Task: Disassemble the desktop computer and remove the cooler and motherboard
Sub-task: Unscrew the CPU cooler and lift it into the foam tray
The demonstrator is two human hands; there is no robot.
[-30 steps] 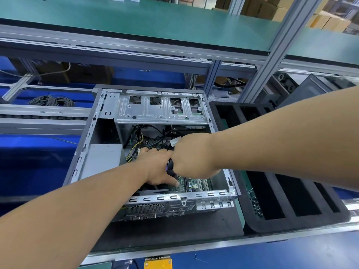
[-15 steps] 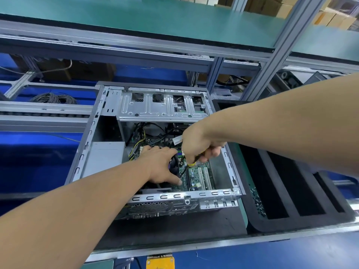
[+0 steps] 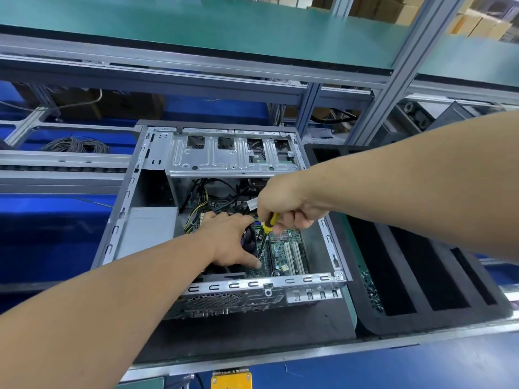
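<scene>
An open desktop case (image 3: pixel 157 153) lies on its side on a dark mat. Inside it the green motherboard (image 3: pixel 283 256) shows two white slots. My left hand (image 3: pixel 233 240) lies spread over the cooler (image 3: pixel 248 239), whose dark fan with a purple edge peeks out by my fingers; I cannot tell whether the hand grips it. My right hand (image 3: pixel 283 204) is closed on a yellow and black screwdriver (image 3: pixel 268 223), its shaft pointing down at the board beside the cooler. Black and yellow cables (image 3: pixel 202 200) run behind the hands.
A grey power supply (image 3: pixel 148 234) fills the case's left side and a metal drive cage (image 3: pixel 233 155) its far end. A black foam tray (image 3: pixel 421 276) with long slots stands to the right, small screws (image 3: pixel 370 290) in its left edge. Aluminium frame posts (image 3: pixel 401 71) rise behind.
My right hand has lifted up and to the right off the cooler, baring the screwdriver and more of the motherboard. The left hand stays on the cooler.
</scene>
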